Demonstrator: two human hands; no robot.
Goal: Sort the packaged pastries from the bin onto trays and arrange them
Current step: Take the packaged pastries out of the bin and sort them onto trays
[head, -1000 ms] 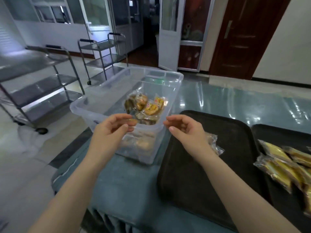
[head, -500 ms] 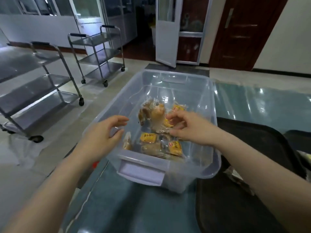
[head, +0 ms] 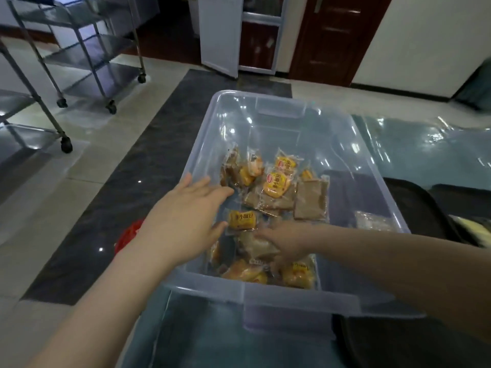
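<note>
A clear plastic bin (head: pixel 300 296) stands on the teal-covered table and holds several packaged pastries, yellow-labelled buns (head: pixel 276 183) and brown flat ones (head: pixel 310 199). My left hand (head: pixel 186 219) reaches over the bin's left wall, fingers spread, with nothing in it; its fingertips are near a small yellow bun pack (head: pixel 241 219). My right hand (head: pixel 287 241) is down inside the bin, lying on a pale wrapped pastry (head: pixel 255 247); whether it grips the pastry is not visible. A black tray (head: pixel 414 195) lies to the right, behind the bin.
Steel trolleys on wheels (head: pixel 87 51) stand on the tiled floor at the left. A red object (head: pixel 130 235) lies on the floor beside the table. A yellow pastry (head: pixel 475 229) shows on a tray at the far right edge. Doors stand at the back.
My view has moved closer and over the bin. Both hands have gone from in front of the bin to inside it, the right hand deeper among the pastries.
</note>
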